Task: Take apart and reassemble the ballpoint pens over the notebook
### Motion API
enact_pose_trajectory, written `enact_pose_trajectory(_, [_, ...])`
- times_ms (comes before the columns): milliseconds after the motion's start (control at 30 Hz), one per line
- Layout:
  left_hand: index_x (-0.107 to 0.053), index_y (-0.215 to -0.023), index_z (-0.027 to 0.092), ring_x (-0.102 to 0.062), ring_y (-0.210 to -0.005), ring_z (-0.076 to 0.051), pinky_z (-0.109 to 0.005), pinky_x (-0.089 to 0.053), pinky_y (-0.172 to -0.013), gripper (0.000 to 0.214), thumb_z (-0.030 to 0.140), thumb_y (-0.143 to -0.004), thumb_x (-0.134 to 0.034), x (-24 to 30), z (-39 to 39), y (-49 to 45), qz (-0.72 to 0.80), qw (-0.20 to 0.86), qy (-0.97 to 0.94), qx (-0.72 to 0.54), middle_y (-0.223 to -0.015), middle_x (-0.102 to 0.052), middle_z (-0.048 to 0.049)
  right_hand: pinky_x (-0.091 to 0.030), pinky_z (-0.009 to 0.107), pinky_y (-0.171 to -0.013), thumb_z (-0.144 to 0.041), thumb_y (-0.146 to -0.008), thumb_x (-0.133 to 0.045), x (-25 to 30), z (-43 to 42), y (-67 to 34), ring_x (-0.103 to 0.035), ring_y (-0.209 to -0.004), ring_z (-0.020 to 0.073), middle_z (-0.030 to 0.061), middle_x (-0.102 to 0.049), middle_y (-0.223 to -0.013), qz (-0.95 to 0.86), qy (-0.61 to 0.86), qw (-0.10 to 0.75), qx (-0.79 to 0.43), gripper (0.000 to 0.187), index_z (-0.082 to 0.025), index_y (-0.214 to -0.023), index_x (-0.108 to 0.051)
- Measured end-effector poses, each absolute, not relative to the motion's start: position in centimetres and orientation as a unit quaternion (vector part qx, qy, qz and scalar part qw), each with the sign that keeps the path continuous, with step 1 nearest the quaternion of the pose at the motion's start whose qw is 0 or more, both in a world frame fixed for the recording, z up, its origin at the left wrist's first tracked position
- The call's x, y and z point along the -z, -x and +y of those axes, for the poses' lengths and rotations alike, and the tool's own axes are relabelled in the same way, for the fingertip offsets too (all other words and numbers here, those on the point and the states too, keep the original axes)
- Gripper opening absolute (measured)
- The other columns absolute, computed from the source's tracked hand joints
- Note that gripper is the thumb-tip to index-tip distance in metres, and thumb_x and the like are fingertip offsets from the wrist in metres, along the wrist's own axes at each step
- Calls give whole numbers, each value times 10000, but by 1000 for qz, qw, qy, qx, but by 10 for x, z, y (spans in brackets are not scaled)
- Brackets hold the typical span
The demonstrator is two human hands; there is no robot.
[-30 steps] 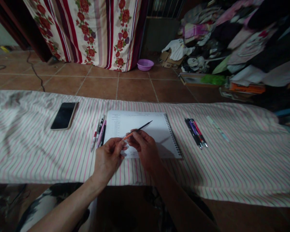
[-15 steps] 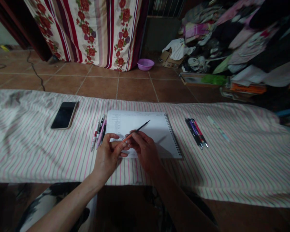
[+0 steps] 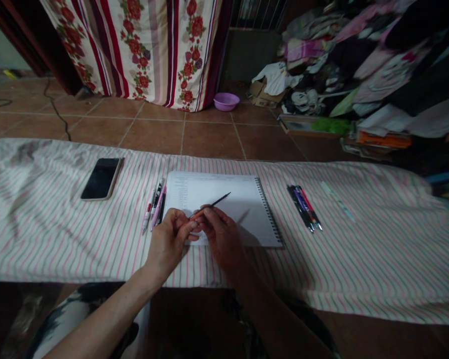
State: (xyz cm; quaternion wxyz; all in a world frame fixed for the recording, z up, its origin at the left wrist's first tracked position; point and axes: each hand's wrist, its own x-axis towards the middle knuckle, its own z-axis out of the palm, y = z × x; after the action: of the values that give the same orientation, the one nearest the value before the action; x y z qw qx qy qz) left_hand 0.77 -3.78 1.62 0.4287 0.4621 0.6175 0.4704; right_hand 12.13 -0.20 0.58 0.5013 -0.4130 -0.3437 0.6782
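Note:
Over the spiral notebook [image 3: 224,182], both my hands hold a slim pen [image 3: 220,199], orange near the fingers and thin and black toward its far tip. My left hand [image 3: 172,232] pinches its near end between thumb and fingers. My right hand [image 3: 222,232] is closed round the orange middle, with the black part sticking out up and to the right. The fingers hide much of the pen's near end. Left of the notebook lie several pens [image 3: 157,204]; to its right lies another group of pens [image 3: 304,207].
A phone [image 3: 102,178] lies at the left on the striped cloth [image 3: 389,239]. A pale patterned pen-like stick [image 3: 337,201] rests at the far right. Beyond the table are a purple basin [image 3: 226,101], a floral curtain [image 3: 153,50] and heaped clothes [image 3: 377,70].
My left fingers have curled in more tightly on the pen's near end. The pen's black tip has dipped slightly. The view has shifted a little.

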Motion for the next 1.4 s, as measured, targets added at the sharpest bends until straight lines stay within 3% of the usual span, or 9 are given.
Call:
enact_pose_trajectory(233, [-515,-822,182,-662,-685,-170,-254,-488,-617,221,392,-772,-558,-17,-35,-6,612,428,-507,-430,-703,-673,-16,-484,316,-756,-300,-793,-517,-17,-2,-131,-596,-786,185,72,-643,-804,-564,441,467,-519,157,-190,-763,-625])
enact_pose_trajectory(433, [-543,-985,157,-627,-887,-172,-308,-491,-804,247,327,-869,-406,-23,-38,7,479,515,-558,-439,-963,-659,-80,-451,322,-819,-319,-824,-464,-13,0,-141,-582,-849,181,57,-626,-870,-678,422,413,-438,169,-207,-828,-590])
enact_pose_trajectory(600, [-599,-949,162,-658,-812,-188,-308,-514,-755,224,297,-842,-456,-29,-37,13,475,513,-579,-419,-941,-677,-85,-461,309,-780,-312,-796,-508,-13,-1,-139,-581,-798,170,36,-628,-841,-624,411,430,-506,134,-231,-822,-612])
enact_pose_trajectory(733, [-563,-1018,189,-673,-744,-187,-308,-519,-723,248,294,-795,-535,-29,-36,11,487,542,-520,-445,-881,-698,-70,-475,272,-597,-366,-827,-426,-9,-1,-135,-567,-651,151,25,-608,-709,-507,434,469,-579,241,-244,-761,-624])
enact_pose_trajectory(867, [-534,-1091,187,-670,-772,-182,-308,-497,-780,322,288,-785,-550,-30,-37,11,499,540,-520,-434,-895,-699,-66,-475,261,-607,-307,-681,-638,-16,-3,-139,-559,-712,166,22,-614,-708,-487,412,481,-602,110,-241,-764,-668])
enact_pose_trajectory(1100, [-561,-1096,204,-664,-797,-170,-286,-504,-777,289,259,-816,-513,-29,-41,11,488,511,-563,-428,-923,-693,-56,-467,244,-558,-280,-704,-612,-38,-7,-135,-510,-572,123,8,-578,-578,-369,446,484,-656,113,-201,-644,-666])
enact_pose_trajectory(1200, [-580,-1074,203,-666,-781,-173,-283,-515,-751,275,250,-809,-524,-31,-42,9,488,503,-566,-433,-928,-693,-59,-472,248,-538,-290,-695,-617,-46,-9,-135,-515,-582,125,16,-593,-619,-326,438,484,-684,109,-204,-649,-665])
enact_pose_trajectory(1400, [-608,-995,192,-664,-720,-168,-272,-516,-718,215,252,-802,-536,-32,-44,6,494,484,-559,-457,-811,-698,-47,-456,228,-517,-288,-673,-636,-40,-10,-132,-515,-541,100,-1,-572,-604,-260,413,485,-725,97,-192,-660,-638])
